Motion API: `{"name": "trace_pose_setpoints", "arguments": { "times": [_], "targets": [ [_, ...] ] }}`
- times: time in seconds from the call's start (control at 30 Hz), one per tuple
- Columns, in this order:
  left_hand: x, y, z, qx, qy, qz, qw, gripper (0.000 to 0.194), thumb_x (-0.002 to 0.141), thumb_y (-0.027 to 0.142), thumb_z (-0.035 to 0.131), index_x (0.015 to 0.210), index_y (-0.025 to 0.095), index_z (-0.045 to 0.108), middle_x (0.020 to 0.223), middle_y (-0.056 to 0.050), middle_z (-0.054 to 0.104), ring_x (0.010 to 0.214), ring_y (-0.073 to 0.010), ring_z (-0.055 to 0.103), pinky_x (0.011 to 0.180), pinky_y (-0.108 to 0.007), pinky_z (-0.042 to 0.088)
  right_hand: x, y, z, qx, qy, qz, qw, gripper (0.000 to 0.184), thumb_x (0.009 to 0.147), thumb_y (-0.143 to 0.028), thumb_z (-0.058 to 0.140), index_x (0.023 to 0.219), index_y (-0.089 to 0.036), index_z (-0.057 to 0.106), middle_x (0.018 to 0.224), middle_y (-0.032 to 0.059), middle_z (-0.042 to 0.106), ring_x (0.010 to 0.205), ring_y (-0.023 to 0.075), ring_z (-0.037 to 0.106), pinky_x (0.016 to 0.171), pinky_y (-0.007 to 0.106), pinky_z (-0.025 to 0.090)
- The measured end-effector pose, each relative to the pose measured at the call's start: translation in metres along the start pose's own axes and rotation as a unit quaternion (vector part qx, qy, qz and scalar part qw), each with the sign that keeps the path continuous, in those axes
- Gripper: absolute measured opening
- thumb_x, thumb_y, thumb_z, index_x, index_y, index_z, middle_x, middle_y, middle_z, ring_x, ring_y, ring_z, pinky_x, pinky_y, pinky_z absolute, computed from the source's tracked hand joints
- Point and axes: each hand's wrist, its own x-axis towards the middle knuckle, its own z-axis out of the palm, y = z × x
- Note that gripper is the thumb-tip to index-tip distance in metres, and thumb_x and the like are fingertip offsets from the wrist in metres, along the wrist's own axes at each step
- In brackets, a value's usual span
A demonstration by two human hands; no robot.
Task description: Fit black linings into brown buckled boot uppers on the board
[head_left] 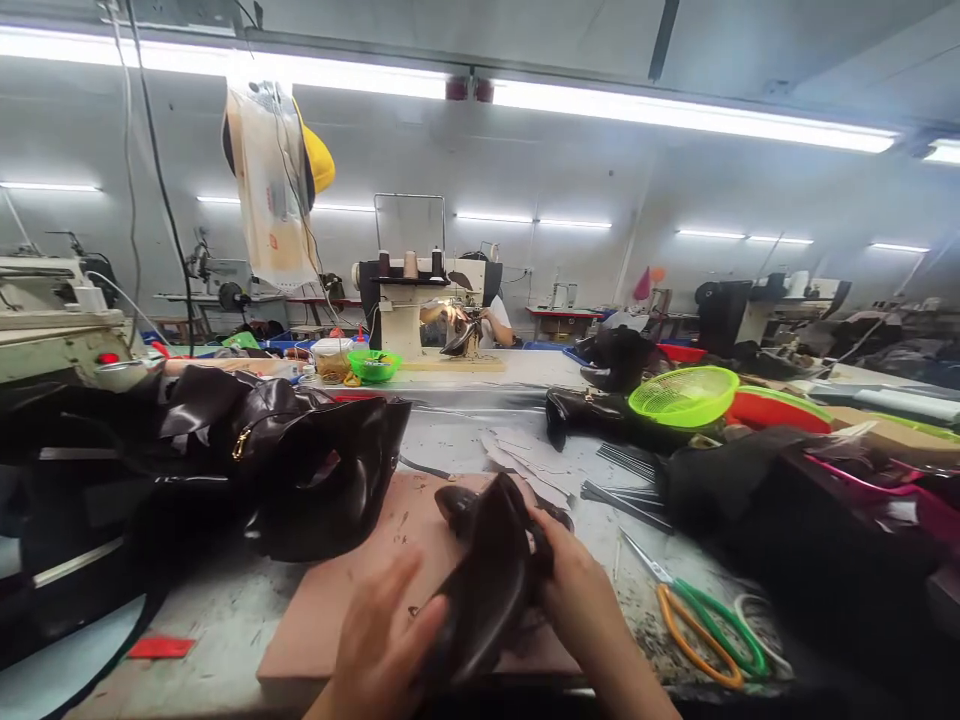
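Both my hands hold a dark brown leather shoe piece (487, 575) above a pinkish work board (352, 590) at the table's near edge. My left hand (386, 640) grips its lower left side, with the fingers curled round the edge. My right hand (577, 590) clasps its right side, fingers pressed into the leather. The piece is curved and glossy and stands tilted between the hands.
A heap of dark leather uppers (300, 460) lies to the left. Scissors with green and orange handles (701, 615) rest to the right. Lime baskets (682, 395) and black boots (600, 415) stand further back. Beyond them a person works at a sewing machine (420, 300).
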Motion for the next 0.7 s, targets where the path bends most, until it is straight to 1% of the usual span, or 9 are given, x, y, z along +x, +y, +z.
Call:
{"name": "trace_pose_setpoints", "arguments": {
  "times": [0.13,0.23,0.3,0.4,0.47,0.5,0.57,0.6,0.7],
  "targets": [
    [0.018,-0.004,-0.013,-0.113,0.088,-0.149,0.978,0.043,0.072,0.049,0.040,0.074,0.014,0.066,0.062,-0.006,0.063,0.062,-0.0220,0.062,0.061,-0.031,0.053,0.010,0.011,0.010,0.053,0.028,-0.144,0.988,0.049,0.067,-0.008,0.041,0.112,-0.019,0.058,0.125,0.0078,0.053,0.121,0.0242,0.043,0.100,0.043,0.036],
    [0.025,-0.022,-0.020,-0.094,0.183,-0.245,0.947,0.045,0.076,0.048,0.043,0.094,0.010,0.060,0.074,-0.008,0.065,0.073,-0.0242,0.064,0.066,-0.035,0.054,0.017,0.023,0.026,0.021,0.009,-0.127,0.992,0.054,0.068,-0.010,0.043,0.121,-0.016,0.051,0.138,0.0104,0.036,0.126,0.0273,0.035,0.097,0.044,0.038],
    [0.012,-0.039,-0.022,-0.019,0.192,-0.229,0.954,0.048,0.075,0.045,0.050,0.113,0.015,0.050,0.098,-0.012,0.063,0.092,-0.0283,0.061,0.078,-0.042,0.051,0.016,0.029,0.038,-0.037,-0.053,-0.074,0.995,0.062,0.065,-0.007,0.043,0.125,-0.018,0.047,0.135,0.0102,0.042,0.122,0.0287,0.041,0.092,0.043,0.043],
    [-0.022,-0.054,-0.018,0.151,0.153,-0.082,0.973,0.038,0.079,0.034,0.050,0.117,0.027,0.049,0.120,-0.010,0.053,0.114,-0.0306,0.048,0.093,-0.050,0.042,0.009,0.029,0.052,-0.082,-0.105,-0.052,0.990,0.071,0.062,-0.003,0.045,0.130,-0.018,0.042,0.122,0.0113,0.055,0.113,0.0307,0.050,0.087,0.043,0.044],
    [-0.035,-0.048,-0.008,0.198,0.079,0.015,0.977,0.022,0.082,0.027,0.047,0.096,0.035,0.061,0.112,-0.001,0.060,0.115,-0.0257,0.049,0.101,-0.046,0.037,0.006,0.022,0.054,-0.104,-0.108,-0.045,0.988,0.070,0.062,-0.003,0.046,0.131,-0.015,0.042,0.115,0.0147,0.059,0.108,0.0330,0.053,0.085,0.044,0.044],
    [-0.034,-0.041,-0.001,0.208,0.000,0.062,0.976,0.024,0.084,0.023,0.044,0.089,0.038,0.063,0.106,0.002,0.063,0.112,-0.0222,0.051,0.102,-0.042,0.035,0.005,0.017,0.053,-0.116,-0.112,-0.038,0.986,0.068,0.063,-0.003,0.047,0.130,-0.015,0.042,0.112,0.0158,0.060,0.104,0.0335,0.055,0.083,0.043,0.045],
    [-0.019,-0.025,0.017,0.219,-0.250,0.162,0.929,0.032,0.086,0.020,0.038,0.102,0.037,0.061,0.116,0.004,0.060,0.115,-0.0190,0.050,0.104,-0.037,0.034,0.008,0.008,0.049,-0.129,-0.121,-0.027,0.984,0.067,0.063,-0.003,0.047,0.130,-0.015,0.043,0.110,0.0160,0.061,0.101,0.0334,0.057,0.080,0.042,0.045],
    [-0.006,-0.017,0.027,0.241,-0.357,0.155,0.889,0.033,0.086,0.022,0.040,0.111,0.033,0.057,0.124,0.002,0.055,0.119,-0.0200,0.046,0.104,-0.036,0.034,0.010,0.005,0.046,-0.127,-0.127,-0.018,0.984,0.068,0.063,-0.004,0.047,0.130,-0.016,0.042,0.111,0.0155,0.061,0.101,0.0332,0.057,0.080,0.042,0.045],
    [0.032,-0.010,0.052,0.279,-0.390,0.094,0.873,0.049,0.081,0.031,0.050,0.128,0.020,0.044,0.136,-0.011,0.041,0.126,-0.0297,0.034,0.104,-0.046,0.030,0.017,0.005,0.041,-0.081,-0.154,0.037,0.984,0.075,0.063,-0.009,0.049,0.136,-0.015,0.032,0.119,0.0146,0.056,0.106,0.0329,0.054,0.083,0.043,0.045]
  ]
}}
